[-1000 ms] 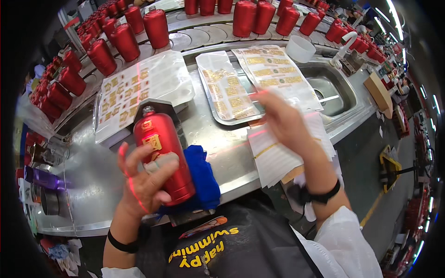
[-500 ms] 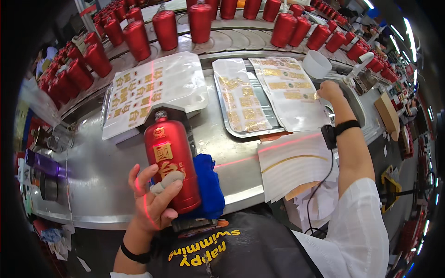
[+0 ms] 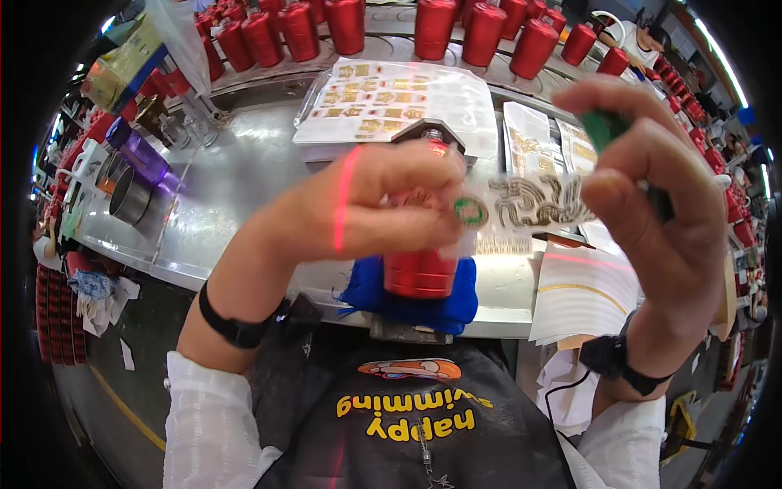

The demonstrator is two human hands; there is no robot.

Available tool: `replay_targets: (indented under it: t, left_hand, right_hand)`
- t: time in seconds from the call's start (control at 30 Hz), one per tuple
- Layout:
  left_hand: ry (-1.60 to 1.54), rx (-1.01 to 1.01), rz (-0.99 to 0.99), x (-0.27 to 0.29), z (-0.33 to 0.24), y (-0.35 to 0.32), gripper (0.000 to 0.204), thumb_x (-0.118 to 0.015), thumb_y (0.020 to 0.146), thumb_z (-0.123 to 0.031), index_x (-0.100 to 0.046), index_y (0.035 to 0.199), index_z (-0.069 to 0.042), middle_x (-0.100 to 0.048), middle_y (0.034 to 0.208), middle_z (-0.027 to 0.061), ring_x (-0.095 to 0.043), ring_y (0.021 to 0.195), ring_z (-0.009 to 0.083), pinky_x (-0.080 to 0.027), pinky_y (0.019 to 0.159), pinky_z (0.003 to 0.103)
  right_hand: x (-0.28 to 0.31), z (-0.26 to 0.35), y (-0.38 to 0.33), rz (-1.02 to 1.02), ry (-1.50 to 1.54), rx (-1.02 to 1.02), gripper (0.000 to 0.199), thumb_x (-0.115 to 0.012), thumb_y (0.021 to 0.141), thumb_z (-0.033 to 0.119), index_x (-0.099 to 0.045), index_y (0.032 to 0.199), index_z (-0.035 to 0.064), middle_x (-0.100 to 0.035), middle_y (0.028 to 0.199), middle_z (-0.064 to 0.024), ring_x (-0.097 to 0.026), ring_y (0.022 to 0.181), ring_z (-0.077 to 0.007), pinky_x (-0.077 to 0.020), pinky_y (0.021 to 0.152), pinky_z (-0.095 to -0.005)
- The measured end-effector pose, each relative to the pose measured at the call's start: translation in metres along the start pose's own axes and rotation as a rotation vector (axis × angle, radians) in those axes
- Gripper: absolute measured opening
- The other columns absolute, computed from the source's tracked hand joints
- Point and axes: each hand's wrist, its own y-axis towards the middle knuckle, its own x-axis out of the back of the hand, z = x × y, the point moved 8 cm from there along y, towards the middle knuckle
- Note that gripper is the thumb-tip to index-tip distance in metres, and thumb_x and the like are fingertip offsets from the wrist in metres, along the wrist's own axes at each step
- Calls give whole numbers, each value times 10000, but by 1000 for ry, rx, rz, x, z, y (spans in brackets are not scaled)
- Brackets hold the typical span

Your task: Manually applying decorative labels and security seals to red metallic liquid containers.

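Left hand (image 3: 403,202): fingers curled, thumb and index closed on the left end of a strip (image 3: 533,204). The strip runs from those fingertips rightward to the right hand (image 3: 599,175), raised off the surface (image 3: 252,147). It is pale, with dark gold patterning and a round green emblem just beside the left hand. Right hand: raised, fingers bent, its thumb touching the strip's right end; blur prevents confirming a full pinch. A green item (image 3: 604,128) shows at its fingers; kind undetermined.

A red bottle (image 3: 419,275) lies below the left hand, base toward the wearer; the hand covers its middle. The bottle's base rests against a blue cloth (image 3: 362,285), nearer the wearer than either hand. Beyond the left hand, a sheet stack (image 3: 456,98) bears gold labels. Below the right hand, a paper pile (image 3: 574,297) is noted. Well left of the left hand: a purple container (image 3: 138,151) beside a metal pot (image 3: 133,198).
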Motion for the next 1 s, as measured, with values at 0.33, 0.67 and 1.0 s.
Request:
replay_targets:
  t: [0.33,0.67,1.0]
  left_hand:
    - [-477,654,-82,-30,100,-97,152,-628,918,-186,-592,865,-49,-607,822,-1,-530,751,61,-459,703,238]
    - [-567,560,-192,-22,103,-101,124,-614,930,-156,-585,872,-50,-585,839,-11,-552,808,74,-463,761,257]
    - [-641,527,-208,-19,99,-94,118,-621,928,-160,-594,894,-50,-579,840,-18,-551,800,74,-461,757,246]
  right_hand:
    - [-129,-80,-118,-182,360,-545,208,-687,880,124,-591,752,-9,-624,1045,-135,-565,802,-154,-431,683,-272]
    - [-143,-84,-120,-242,482,-570,236,-681,898,168,-590,761,-1,-622,1069,-144,-581,896,-191,-438,731,-285]
    - [-138,-90,-119,-245,487,-569,212,-684,890,148,-598,775,-8,-613,1093,-140,-552,801,-147,-433,703,-261]
